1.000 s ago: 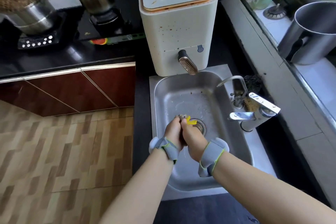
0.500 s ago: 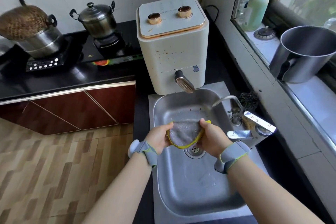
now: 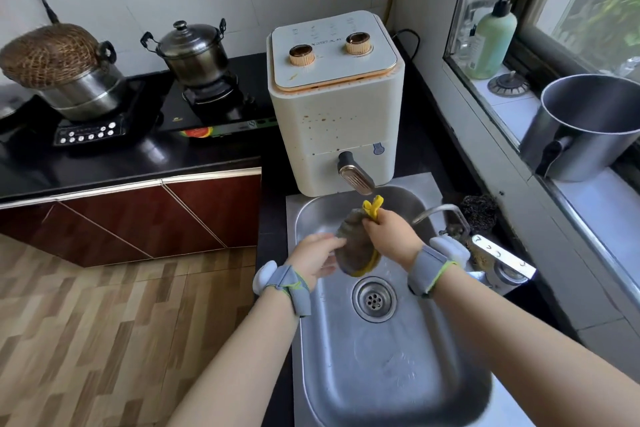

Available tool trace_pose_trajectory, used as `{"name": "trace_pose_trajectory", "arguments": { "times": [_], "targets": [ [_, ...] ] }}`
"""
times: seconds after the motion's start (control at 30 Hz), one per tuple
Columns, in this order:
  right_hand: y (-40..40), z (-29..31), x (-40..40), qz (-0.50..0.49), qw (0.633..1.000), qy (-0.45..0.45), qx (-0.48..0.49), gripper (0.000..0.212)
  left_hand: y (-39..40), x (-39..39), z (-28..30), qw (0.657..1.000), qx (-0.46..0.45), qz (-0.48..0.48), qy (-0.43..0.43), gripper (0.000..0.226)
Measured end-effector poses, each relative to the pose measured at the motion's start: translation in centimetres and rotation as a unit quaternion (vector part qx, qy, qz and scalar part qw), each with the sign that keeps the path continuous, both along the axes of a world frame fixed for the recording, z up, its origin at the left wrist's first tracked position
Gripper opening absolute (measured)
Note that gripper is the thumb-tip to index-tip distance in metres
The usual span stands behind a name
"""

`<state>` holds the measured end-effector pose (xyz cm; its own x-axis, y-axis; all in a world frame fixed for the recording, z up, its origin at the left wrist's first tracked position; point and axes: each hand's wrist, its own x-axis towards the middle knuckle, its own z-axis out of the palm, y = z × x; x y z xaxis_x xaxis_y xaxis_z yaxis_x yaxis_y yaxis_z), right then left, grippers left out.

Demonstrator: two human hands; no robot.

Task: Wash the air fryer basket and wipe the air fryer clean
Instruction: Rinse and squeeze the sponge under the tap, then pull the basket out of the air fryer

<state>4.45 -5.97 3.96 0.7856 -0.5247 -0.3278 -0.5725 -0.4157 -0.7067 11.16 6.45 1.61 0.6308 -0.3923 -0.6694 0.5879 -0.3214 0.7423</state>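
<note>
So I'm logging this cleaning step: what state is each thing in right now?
Air fryer: drawer shut, front spattered with brown spots.
Cloth: hanging over the sink, gripped at its yellow edge.
Right hand: holding the cloth up.
Left hand: fingers touching the cloth; blurred.
Sink: wet, drain open.
Tap: no water seen running.
Small pot: lid on.

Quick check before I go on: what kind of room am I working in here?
A home kitchen, most likely: a stainless sink with a faucet, lidded pots on a stove, and an air fryer on the black counter.
</note>
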Motion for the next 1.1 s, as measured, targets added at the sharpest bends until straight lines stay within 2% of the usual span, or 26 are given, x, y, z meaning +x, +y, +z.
{"name": "trace_pose_trajectory", "arguments": {
  "times": [0.07, 0.13, 0.2, 0.27, 0.33, 0.4, 0.47, 0.63, 0.73, 0.87, 0.97, 1.1],
  "targets": [
    [-0.5, -0.9, -0.8, -0.042, 0.999, -0.021, 0.014, 0.022, -0.2, 1.7, 0.6, 1.000, -0.007, 0.022, -0.002, 0.021],
    [-0.2, -2.1, -2.1, -0.124, 0.988, -0.044, 0.081, 0.017, -0.9, 3.0, 1.7, 0.997, -0.054, 0.038, 0.031, 0.017],
    [0.1, -2.4, -2.4, -0.217, 0.954, -0.078, 0.192, 0.019, -2.3, 4.7, 3.0, 0.989, -0.116, 0.070, 0.057, 0.004],
    [0.3, -2.0, -2.0, -0.274, 0.917, -0.099, 0.271, 0.020, -4.0, 6.1, 4.1, 0.981, -0.153, 0.104, 0.065, 0.006],
    [0.0, -1.5, -1.3, -0.248, 0.934, -0.091, 0.241, 0.018, -5.9, 7.2, 4.8, 0.979, -0.154, 0.127, 0.049, 0.006],
    [-0.2, -0.6, -0.7, -0.179, 0.966, -0.070, 0.175, 0.019, -6.9, 7.9, 4.6, 0.982, -0.126, 0.140, 0.021, 0.005],
    [-1.0, 0.6, 0.5, -0.125, 0.982, -0.065, 0.124, 0.024, -7.8, 8.6, 4.1, 0.986, -0.089, 0.139, 0.005, 0.011],
    [-2.9, 2.6, 3.9, -0.061, 0.998, -0.019, -0.003, 0.020, -8.9, 9.9, 1.9, 0.993, -0.016, 0.119, 0.013, 0.013],
    [-3.0, 2.4, 5.9, -0.036, 0.999, 0.007, -0.010, 0.018, -9.2, 10.9, 1.2, 0.994, 0.030, 0.102, -0.032, 0.018],
    [-2.9, 0.0, 8.7, -0.085, 0.993, 0.060, 0.054, 0.032, -9.8, 12.7, 0.5, 0.993, 0.062, 0.076, -0.069, 0.036],
    [-2.7, -2.3, 9.6, -0.156, 0.982, 0.060, 0.090, 0.042, -10.3, 12.9, -0.2, 0.992, 0.077, 0.037, -0.098, 0.013],
    [-2.9, -3.9, 10.8, -0.166, 0.982, 0.084, -0.019, 0.052, -10.9, 12.7, -1.2, 0.990, 0.085, 0.029, -0.105, 0.028]
  ]
}}
